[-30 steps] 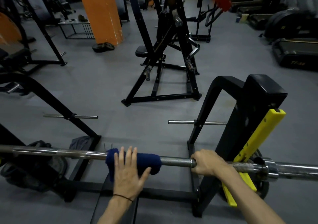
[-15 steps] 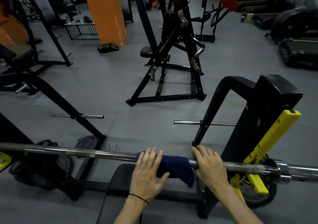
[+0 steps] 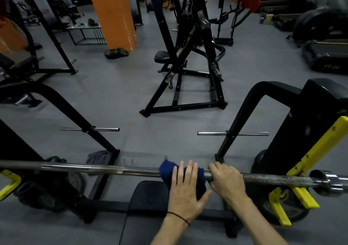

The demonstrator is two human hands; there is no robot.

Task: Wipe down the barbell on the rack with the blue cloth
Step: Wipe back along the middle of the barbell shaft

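Left hand (image 3: pixel 185 190) presses flat, fingers straight, on blue cloth (image 3: pixel 166 169) draped over barbell (image 3: pixel 105 170); right hand (image 3: pixel 227 181) grasps the barbell just beside it

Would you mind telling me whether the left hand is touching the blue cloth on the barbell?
Touching. The head view shows the left hand lying flat on the blue cloth, pressing it against the barbell.

Both my forearms bare, no sleeves. Thin black cord bracelet (image 3: pixel 178 217) round my left wrist, just below left hand (image 3: pixel 185 192). Right hand (image 3: pixel 227 183): slim ring on one finger, tiny, can't tell more.
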